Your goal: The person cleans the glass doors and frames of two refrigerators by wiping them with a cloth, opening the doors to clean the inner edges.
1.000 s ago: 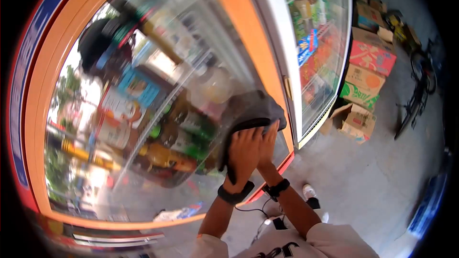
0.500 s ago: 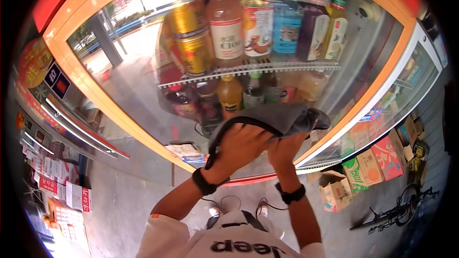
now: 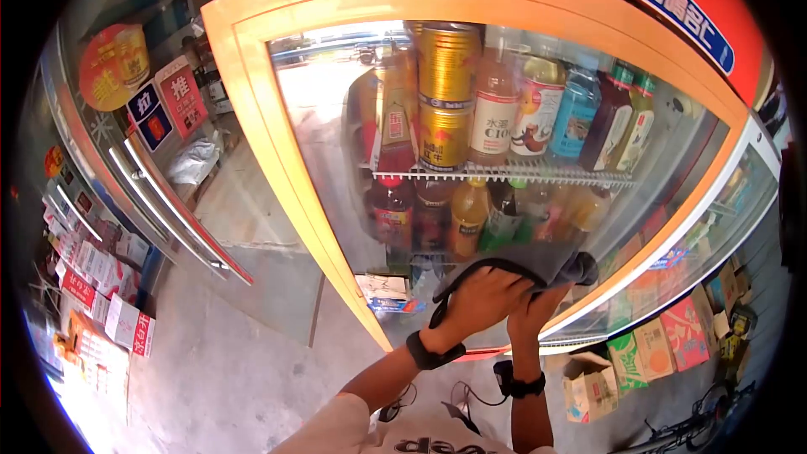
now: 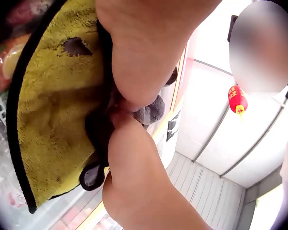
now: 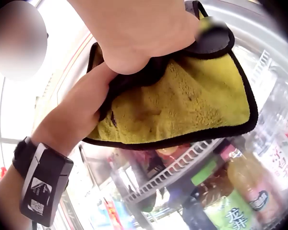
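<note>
A towel [image 3: 504, 267], grey on one face and yellow on the other with black edging, lies over the lower right of an orange-framed glass cooler door [image 3: 244, 118]. My left hand [image 3: 486, 301] grips it near the middle. Close beside, my right hand [image 3: 538, 311] grips its right part, where the cloth bunches up. The yellow face [image 4: 57, 120] fills much of the left wrist view and has a dark patch. In the right wrist view the yellow cloth [image 5: 182, 105] hangs out under my hands. Most fingertips are hidden by cloth and hands.
Behind the glass stand bottles [image 3: 496, 118] and gold cans [image 3: 445, 130] on a wire shelf [image 3: 504, 173]. A white-framed cooler [image 3: 714, 210] adjoins at right, with cardboard boxes [image 3: 593, 391] beside it. Glass doors with long handles [image 3: 181, 214] and stacked cartons [image 3: 130, 324] are at left.
The head view has swung round, bringing the shop doors and cartons at left into sight. Both hands have kept hold of the towel, low on the glass at the right.
</note>
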A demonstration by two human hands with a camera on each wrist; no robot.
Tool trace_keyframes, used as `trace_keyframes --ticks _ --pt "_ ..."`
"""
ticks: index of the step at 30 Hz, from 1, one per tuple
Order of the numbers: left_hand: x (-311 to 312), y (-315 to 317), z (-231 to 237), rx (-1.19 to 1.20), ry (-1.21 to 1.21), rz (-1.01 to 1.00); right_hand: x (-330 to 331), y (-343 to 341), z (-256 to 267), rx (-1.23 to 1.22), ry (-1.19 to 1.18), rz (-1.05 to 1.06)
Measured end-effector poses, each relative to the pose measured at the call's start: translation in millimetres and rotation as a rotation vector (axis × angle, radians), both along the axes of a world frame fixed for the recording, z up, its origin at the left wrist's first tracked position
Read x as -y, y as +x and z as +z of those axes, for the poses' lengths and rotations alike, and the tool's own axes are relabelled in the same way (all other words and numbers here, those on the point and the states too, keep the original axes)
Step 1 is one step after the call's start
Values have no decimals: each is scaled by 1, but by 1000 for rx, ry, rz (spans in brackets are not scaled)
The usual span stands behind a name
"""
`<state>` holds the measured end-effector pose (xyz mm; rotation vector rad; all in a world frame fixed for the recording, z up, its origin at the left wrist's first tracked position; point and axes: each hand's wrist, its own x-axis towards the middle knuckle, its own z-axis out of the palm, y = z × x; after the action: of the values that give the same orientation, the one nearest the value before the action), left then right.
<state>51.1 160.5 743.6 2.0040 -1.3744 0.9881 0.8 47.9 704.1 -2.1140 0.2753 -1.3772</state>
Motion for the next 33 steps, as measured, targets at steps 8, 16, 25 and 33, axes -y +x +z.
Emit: trace_keyframes --ticks 8,16,25,33 --pt "-6 -3 -26 4 41 68 -9 -10 -45 -65 11 17" --pt "-8 -1 -16 -54 83 -7 -7 -7 -50 -98 70 -28" --pt "-60 4 134 63 -100 104 -25 13 118 97 -289 1" --pt "-82 15 141 152 -63 79 -35 26 123 110 -422 -12"
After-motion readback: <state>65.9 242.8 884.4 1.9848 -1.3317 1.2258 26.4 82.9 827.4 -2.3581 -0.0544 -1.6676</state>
